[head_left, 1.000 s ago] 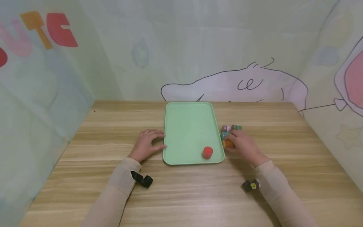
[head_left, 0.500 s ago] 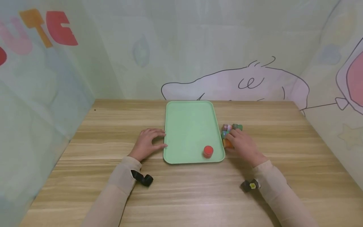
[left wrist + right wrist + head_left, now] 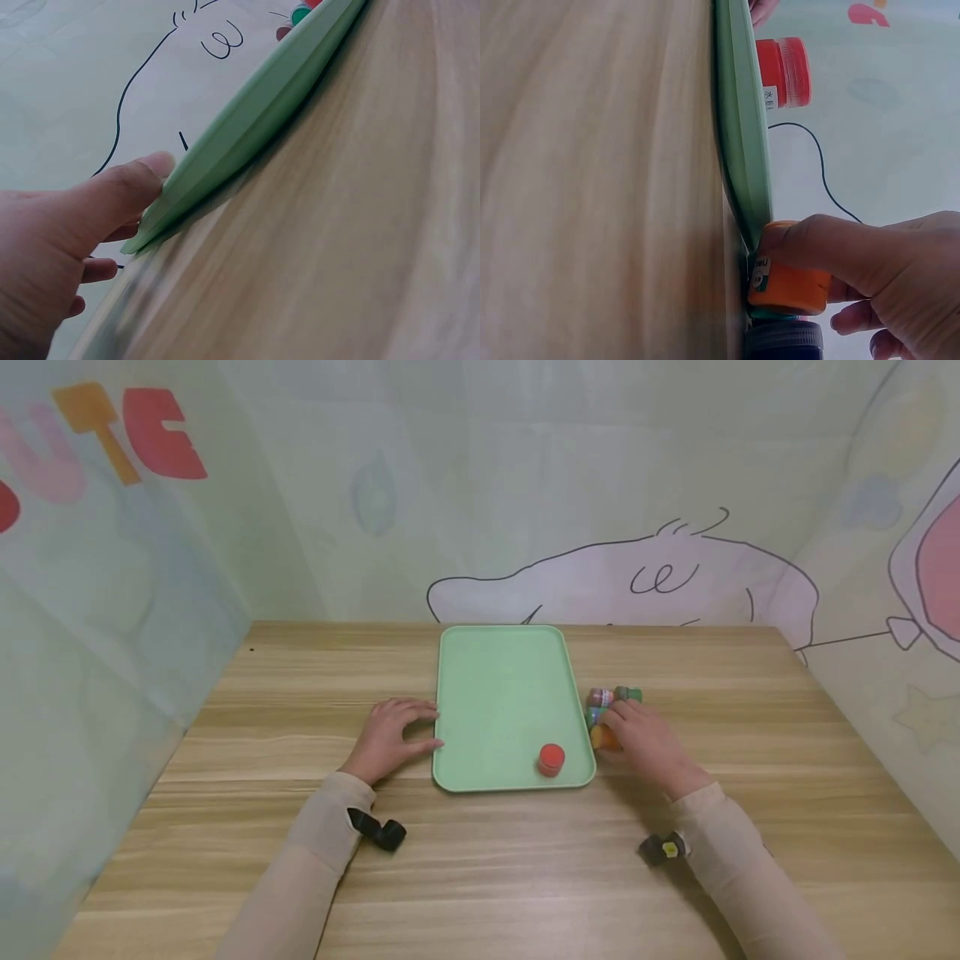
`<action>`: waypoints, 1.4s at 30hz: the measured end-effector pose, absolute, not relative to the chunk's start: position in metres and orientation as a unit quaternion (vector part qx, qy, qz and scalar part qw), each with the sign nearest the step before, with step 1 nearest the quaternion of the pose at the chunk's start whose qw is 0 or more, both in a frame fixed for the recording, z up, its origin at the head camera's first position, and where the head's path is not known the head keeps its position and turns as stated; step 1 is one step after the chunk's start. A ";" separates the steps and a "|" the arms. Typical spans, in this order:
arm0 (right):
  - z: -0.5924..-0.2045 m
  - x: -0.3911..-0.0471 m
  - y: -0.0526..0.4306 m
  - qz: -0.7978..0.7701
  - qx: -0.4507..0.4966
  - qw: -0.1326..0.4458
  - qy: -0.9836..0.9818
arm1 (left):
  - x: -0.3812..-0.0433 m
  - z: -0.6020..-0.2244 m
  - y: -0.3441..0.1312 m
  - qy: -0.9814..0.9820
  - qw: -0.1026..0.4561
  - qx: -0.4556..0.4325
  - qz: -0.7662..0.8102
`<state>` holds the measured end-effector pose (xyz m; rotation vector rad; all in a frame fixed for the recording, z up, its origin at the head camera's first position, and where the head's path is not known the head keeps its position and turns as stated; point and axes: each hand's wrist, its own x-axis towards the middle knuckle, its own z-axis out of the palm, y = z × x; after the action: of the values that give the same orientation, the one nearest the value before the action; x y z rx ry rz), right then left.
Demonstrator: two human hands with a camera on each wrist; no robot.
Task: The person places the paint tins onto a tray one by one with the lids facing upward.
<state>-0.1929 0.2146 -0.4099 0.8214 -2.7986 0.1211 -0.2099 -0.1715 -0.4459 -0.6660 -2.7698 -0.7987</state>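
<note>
My right hand [image 3: 651,745] pinches an orange paint jar [image 3: 791,289] beside the tray's right rim, thumb across it in the right wrist view. A blue jar [image 3: 595,717] lies just behind it, partly covered by my fingers. On the green tray [image 3: 502,693] a red paint jar [image 3: 551,761] stands upright in the near right corner. My left hand [image 3: 392,737] is at the tray's left rim, thumb and fingers spread and slightly bent. The left wrist view has that thumb [image 3: 135,184] right at the rim.
Behind the blue jar lie a brownish jar with a white label [image 3: 601,697] and a green jar [image 3: 628,694]. A dark-lidded jar [image 3: 784,341] shows below the orange one. The wooden table [image 3: 510,877] meets a printed backdrop [image 3: 480,485] at its far edge.
</note>
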 end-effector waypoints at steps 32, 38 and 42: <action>-0.395 -0.190 0.213 0.114 0.243 0.081 -0.960 | -0.208 -0.445 -0.171 -0.931 0.094 -0.223 -0.274; -0.395 -0.190 0.211 0.134 0.229 0.066 -0.962 | -0.208 -0.446 -0.172 -0.930 0.097 -0.225 -0.274; -0.396 -0.190 0.210 0.151 0.226 0.067 -0.960 | -0.208 -0.446 -0.172 -0.930 0.098 -0.225 -0.274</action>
<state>-0.1903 0.2098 -0.3962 0.6813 -2.8934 0.4554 -0.2076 -0.1719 -0.4456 -0.6657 -2.7530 -0.8099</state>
